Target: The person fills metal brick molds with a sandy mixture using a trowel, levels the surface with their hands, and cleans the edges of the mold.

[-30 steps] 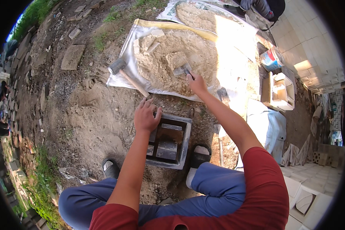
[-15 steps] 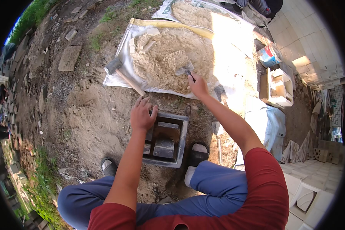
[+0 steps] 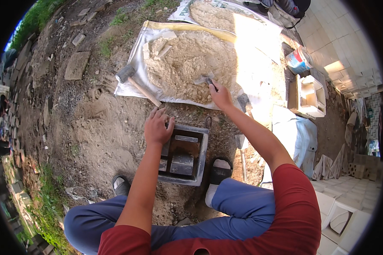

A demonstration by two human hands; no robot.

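Observation:
My right hand (image 3: 221, 96) is closed round the dark handle of a trowel (image 3: 204, 79). Its flat blade lies partly sunk in the damp, sandy mix (image 3: 191, 51) spread on a white woven sack (image 3: 134, 87). Fingers outstretched, my left hand (image 3: 158, 126) rests at the far left corner of a grey metal block mould (image 3: 203, 159). Raised blocks show inside the mould, which stands on the ground between my feet. Just beyond my left fingers lies a mallet (image 3: 126, 74) with a dark head and wooden handle, part of it on the sack.
A second tool (image 3: 242, 155) with a flat blade lies right of the mould. Farther right are a pale box-like mould (image 3: 310, 97), a bucket (image 3: 299, 60) and a bluish sack (image 3: 295, 136). Another sack of mix lies beyond, near a partly visible person (image 3: 285, 7).
The trowel's blade has tilted and sunk a little into the mix, and the raised lump ahead of it has broken down. My left hand has stayed on the mould.

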